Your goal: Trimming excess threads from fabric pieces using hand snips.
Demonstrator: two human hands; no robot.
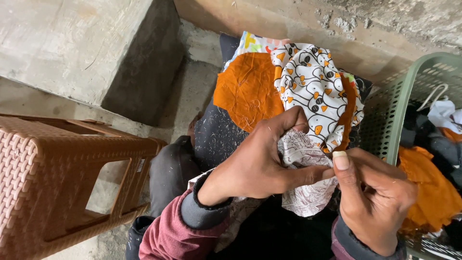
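Note:
My left hand point(262, 161) pinches a patterned fabric piece point(315, 86), white with black lines and orange drops, at its lower edge. My right hand point(373, 195) meets it from the right, thumb up, fingers closed on the same edge where a white cloth with dark red print point(308, 192) shows. Whether a needle is held I cannot tell. An orange round cloth point(248, 91) lies on my lap beneath the patterned piece. My dark trousers point(216, 137) carry many short thread bits.
A brown woven-look plastic stool point(62, 178) stands at the left. A green plastic basket point(399, 106) at the right holds orange, black and white cloth scraps. A concrete block point(82, 48) and rough concrete floor lie ahead.

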